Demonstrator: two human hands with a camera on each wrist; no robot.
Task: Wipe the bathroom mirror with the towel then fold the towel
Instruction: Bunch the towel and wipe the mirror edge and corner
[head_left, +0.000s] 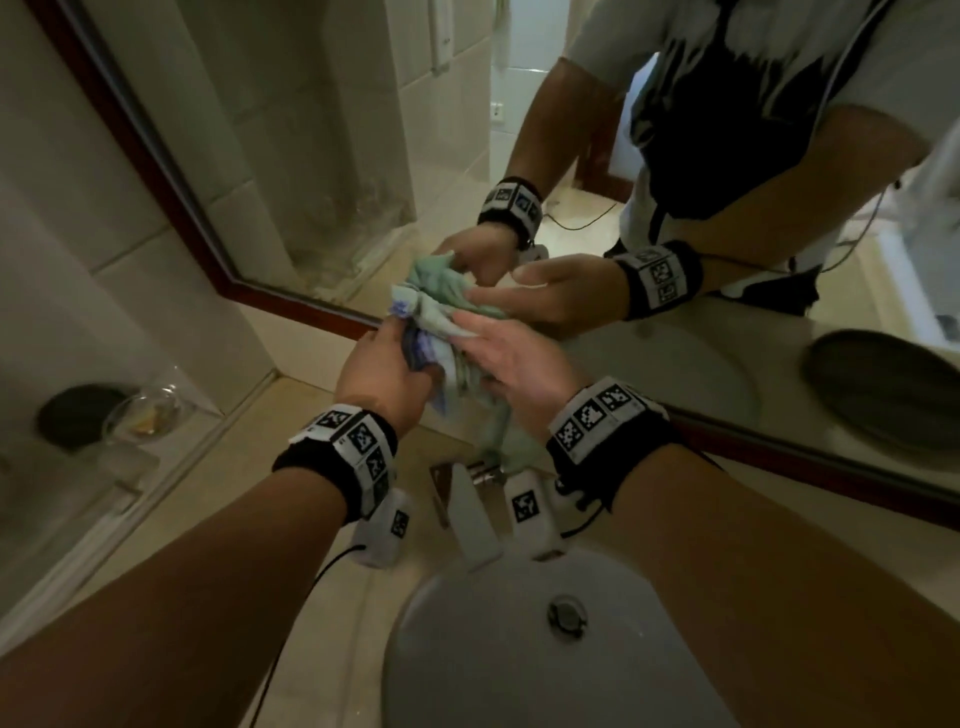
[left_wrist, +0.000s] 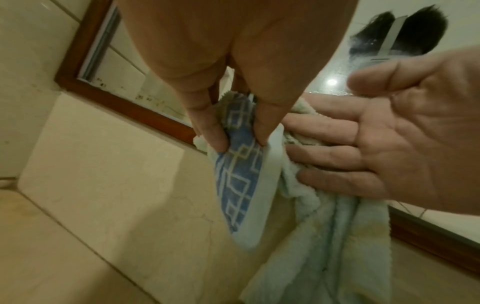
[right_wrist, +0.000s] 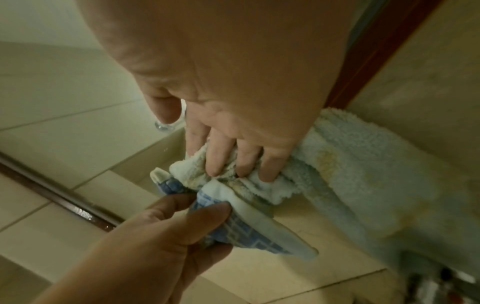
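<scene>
Head view looks down on a wood-framed mirror (head_left: 322, 171) that fills the far wall, its lower edge running from far left toward near right above a beige tabletop (head_left: 291, 395). Nearest the camera a white sink (head_left: 467, 649) is set into that tabletop, with a chrome faucet (head_left: 470, 514) standing at its far rim. On the left, near the wall, a clear glass dish (head_left: 148, 410) rests on a shelf beside a dark round object (head_left: 78, 415). A pale blue-green towel (head_left: 457, 358) is bunched in the air just in front of the mirror's lower edge, above the faucet, part of it hanging down. The left hand (head_left: 384, 371) pinches the towel's blue patterned border between thumb and fingers (left_wrist: 262, 131). The right hand (head_left: 514, 358) lies against the towel's fluffy bunched part just to the right, its fingers (right_wrist: 270, 166) nearly straight and pressing into the cloth, thumb apart. Both wrists wear black bands with square markers.
</scene>
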